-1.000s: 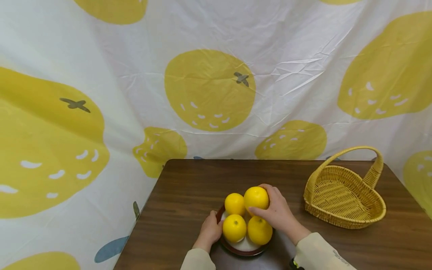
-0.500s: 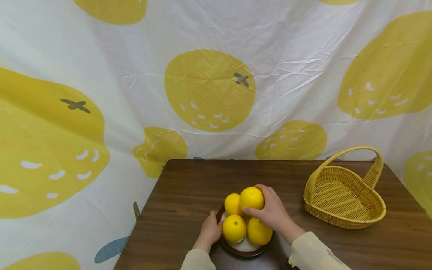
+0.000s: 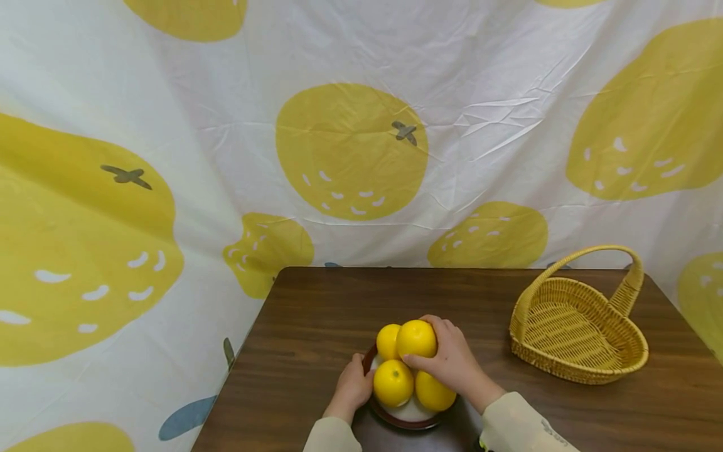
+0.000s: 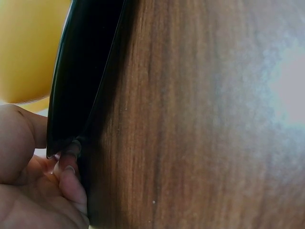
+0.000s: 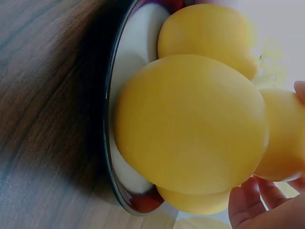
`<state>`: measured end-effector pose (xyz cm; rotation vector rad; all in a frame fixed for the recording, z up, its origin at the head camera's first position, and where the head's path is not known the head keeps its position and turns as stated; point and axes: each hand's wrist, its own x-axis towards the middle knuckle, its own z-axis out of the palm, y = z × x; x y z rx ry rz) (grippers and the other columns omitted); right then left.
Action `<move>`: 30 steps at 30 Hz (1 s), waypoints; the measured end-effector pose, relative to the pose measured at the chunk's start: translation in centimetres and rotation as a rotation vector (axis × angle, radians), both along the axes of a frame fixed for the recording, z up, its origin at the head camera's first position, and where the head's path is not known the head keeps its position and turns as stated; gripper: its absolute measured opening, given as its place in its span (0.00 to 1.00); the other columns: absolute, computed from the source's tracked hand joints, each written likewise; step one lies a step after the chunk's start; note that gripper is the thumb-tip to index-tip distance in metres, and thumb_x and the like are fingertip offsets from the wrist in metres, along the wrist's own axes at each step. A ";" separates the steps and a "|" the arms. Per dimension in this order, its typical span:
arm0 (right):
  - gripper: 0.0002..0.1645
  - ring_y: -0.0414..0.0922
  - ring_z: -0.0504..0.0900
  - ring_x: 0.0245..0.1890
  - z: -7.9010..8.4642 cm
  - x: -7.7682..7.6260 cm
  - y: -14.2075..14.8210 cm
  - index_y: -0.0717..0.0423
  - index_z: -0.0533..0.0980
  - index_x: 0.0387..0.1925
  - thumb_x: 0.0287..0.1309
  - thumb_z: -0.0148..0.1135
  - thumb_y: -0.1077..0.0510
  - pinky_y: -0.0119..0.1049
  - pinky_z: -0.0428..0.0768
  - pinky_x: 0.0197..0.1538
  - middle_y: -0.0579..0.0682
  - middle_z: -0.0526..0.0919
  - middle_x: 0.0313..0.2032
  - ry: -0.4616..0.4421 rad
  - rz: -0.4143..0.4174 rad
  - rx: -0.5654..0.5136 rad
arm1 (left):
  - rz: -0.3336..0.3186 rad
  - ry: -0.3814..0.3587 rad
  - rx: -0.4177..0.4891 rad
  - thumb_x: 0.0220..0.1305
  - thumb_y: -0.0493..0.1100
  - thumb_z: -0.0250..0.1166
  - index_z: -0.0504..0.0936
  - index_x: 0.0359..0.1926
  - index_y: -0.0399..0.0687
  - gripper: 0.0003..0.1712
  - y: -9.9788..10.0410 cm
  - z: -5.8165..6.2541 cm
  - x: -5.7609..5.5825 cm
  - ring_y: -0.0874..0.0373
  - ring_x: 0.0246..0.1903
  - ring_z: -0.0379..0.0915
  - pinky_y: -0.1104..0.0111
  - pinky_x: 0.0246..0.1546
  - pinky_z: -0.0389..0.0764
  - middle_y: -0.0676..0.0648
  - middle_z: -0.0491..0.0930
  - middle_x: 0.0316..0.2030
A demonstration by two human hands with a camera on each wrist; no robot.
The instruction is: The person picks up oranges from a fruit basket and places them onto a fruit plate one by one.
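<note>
In the head view, my right hand (image 3: 456, 363) holds a round yellow orange (image 3: 417, 339) over the far side of a shallow plate (image 3: 411, 412), thumb in front and fingers behind. Three more such fruits are in the plate: a far-left orange (image 3: 387, 343), partly covered by the held one, a near-left orange (image 3: 393, 384) and a near-right orange (image 3: 435, 394). My left hand (image 3: 354, 384) grips the plate's left edge. The left wrist view has that thumb (image 4: 40, 129) over the rim and fingertips (image 4: 72, 149) under the plate's dark underside. Whether the held orange touches the plate is hidden.
A heart-shaped wicker basket (image 3: 570, 326) with a tall arched handle stands to the right on the brown wooden table (image 3: 316, 314). A lemon-printed cloth (image 3: 361, 245) hangs behind the table's far edge.
My right hand has moved left and slightly nearer with the held orange, toward the middle of the plate. The far-left orange shifted slightly left. My left hand stays on the plate.
</note>
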<state>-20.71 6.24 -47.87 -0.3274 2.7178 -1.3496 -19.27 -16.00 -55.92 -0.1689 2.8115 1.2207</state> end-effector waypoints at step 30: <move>0.49 0.52 0.70 0.53 -1.0 0.1 -0.2 0.46 0.69 0.67 0.46 0.76 0.34 0.52 0.77 0.49 0.54 0.72 0.57 0.019 0.024 0.093 | -0.032 -0.012 0.021 0.71 0.39 0.61 0.71 0.55 0.34 0.17 -0.4 0.1 0.0 0.38 0.50 0.77 0.43 0.55 0.75 0.33 0.80 0.49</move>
